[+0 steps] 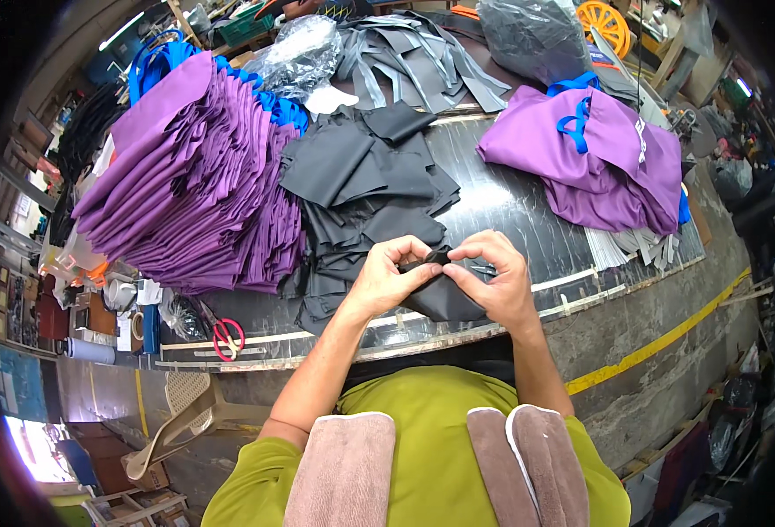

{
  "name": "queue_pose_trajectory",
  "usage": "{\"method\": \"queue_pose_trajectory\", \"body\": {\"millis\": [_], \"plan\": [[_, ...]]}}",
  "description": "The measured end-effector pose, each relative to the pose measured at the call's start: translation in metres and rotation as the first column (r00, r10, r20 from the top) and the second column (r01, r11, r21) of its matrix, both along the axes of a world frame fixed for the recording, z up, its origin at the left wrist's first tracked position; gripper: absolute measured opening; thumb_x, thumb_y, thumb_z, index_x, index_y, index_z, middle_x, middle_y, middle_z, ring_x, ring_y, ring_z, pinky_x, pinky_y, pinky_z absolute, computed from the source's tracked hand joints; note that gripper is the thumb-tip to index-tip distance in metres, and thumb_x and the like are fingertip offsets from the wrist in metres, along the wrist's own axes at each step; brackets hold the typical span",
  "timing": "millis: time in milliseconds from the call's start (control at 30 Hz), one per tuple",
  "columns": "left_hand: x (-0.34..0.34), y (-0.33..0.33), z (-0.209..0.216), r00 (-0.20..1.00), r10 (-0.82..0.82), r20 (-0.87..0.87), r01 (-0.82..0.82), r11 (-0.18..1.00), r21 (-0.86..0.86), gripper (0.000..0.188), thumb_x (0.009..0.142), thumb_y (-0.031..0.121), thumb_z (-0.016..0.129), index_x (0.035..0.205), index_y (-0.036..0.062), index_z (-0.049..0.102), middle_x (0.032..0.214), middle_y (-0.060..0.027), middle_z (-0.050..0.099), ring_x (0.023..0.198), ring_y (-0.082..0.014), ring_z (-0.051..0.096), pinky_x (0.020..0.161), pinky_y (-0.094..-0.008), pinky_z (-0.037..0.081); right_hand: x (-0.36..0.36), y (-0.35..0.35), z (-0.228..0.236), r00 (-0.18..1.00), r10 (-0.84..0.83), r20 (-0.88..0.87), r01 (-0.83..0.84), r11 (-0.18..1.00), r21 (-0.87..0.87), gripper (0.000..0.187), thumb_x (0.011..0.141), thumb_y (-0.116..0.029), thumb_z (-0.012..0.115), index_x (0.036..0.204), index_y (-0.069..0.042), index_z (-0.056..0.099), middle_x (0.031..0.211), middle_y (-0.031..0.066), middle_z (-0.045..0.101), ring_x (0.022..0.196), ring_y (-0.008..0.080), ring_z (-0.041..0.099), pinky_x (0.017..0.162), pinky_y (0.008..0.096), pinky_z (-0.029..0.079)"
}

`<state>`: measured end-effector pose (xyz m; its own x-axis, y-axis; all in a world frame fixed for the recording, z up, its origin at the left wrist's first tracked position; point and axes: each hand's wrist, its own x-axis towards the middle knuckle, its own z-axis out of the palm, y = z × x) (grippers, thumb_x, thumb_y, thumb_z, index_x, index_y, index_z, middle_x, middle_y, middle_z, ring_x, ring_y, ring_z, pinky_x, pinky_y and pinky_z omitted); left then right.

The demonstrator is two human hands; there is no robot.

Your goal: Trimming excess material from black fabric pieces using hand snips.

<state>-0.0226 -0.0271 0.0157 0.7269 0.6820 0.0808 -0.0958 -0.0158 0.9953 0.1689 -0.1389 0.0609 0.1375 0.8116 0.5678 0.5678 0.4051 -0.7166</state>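
At the table's front edge I hold a small piece of black fabric (445,300) in front of my chest. The fingertips of my left hand (380,279) pinch its upper edge from one side. My right hand (500,283) pinches the same edge close by, so both thumbs nearly meet at a bunched fold. The rest of the piece hangs below the fingers. A small shiny sliver shows beside my right fingers; what it is I cannot make out. Just beyond my hands lies a loose pile of black fabric pieces (361,176).
A tall stack of folded purple fabric (194,189) with blue straps stands at the left. Purple bags (594,158) with blue handles lie at the right. Scissors (228,339) with red handles rest near the front edge. Grey strips (405,61) cover the back; a plastic chair (185,408) stands lower left.
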Motion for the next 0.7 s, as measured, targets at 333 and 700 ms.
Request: {"method": "queue_pose_trajectory", "body": {"millis": [333, 700], "plan": [[-0.001, -0.006, -0.003, 0.999, 0.047, 0.021, -0.049, 0.993, 0.11, 0.007, 0.095, 0.005, 0.072, 0.098, -0.0023, 0.072, 0.096, 0.0007, 0.068, 0.085, -0.0044, 0.058, 0.075, -0.0222, 0.046, -0.013, 0.003, -0.02, 0.981, -0.115, -0.159, 0.102, 0.991, -0.086, 0.021, 0.082, -0.001, 0.084, 0.1, -0.001, 0.074, 0.088, 0.0044, 0.071, 0.076, 0.0087, 0.064, 0.069, 0.0233, 0.051], [-0.001, -0.006, -0.005, 0.998, 0.004, 0.066, -0.009, 0.997, 0.072, 0.016, 0.087, -0.001, 0.077, 0.085, 0.0038, 0.061, 0.087, 0.0021, 0.061, 0.08, -0.0043, 0.053, 0.073, -0.0224, 0.043, -0.01, -0.005, -0.012, 0.963, -0.003, -0.27, -0.066, 0.967, -0.248, 0.02, 0.083, 0.004, 0.079, 0.102, -0.002, 0.074, 0.091, 0.0024, 0.068, 0.067, 0.0053, 0.054, 0.062, 0.0216, 0.044]]}}
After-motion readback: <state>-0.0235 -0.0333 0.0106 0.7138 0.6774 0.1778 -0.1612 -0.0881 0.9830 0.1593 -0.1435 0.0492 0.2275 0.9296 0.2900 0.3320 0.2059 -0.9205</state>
